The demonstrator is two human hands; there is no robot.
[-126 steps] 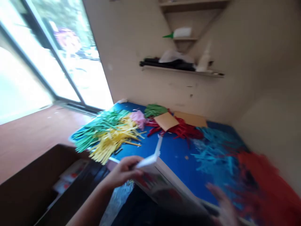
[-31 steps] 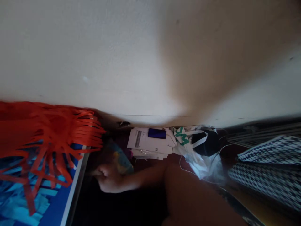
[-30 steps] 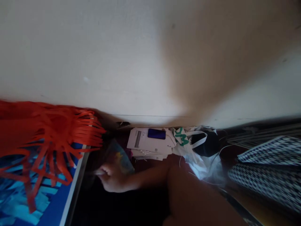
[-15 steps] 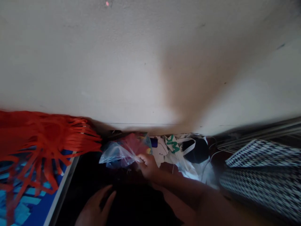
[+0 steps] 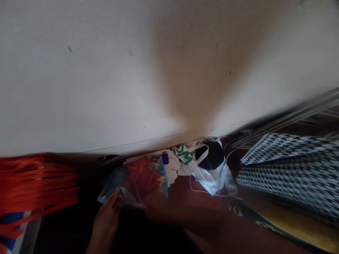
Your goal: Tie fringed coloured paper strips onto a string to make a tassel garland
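Note:
A clear plastic bag (image 5: 132,197) with red, blue and yellow contents (image 5: 143,176) lies low in the middle of the view. My left hand (image 5: 107,213) is at its near left edge, fingers closed on the plastic. My right hand (image 5: 153,204) is dark and smeared by motion against the near side of the bag. Its fingers are hidden, and I cannot tell whether they are inside the bag or behind it. The right forearm reaches in from the right.
Along the base of the pale wall (image 5: 106,88) lie white papers (image 5: 172,167), a white cloth bag (image 5: 194,164) with green letters, a black round object (image 5: 212,155) and a cable (image 5: 203,194). Red fabric strips (image 5: 39,187) hang at left. Houndstooth-patterned panels (image 5: 291,169) stand at right.
My left hand has come up to the bag and closed on its edge. The right hand has moved down and left along the bag. The view has turned and tilted.

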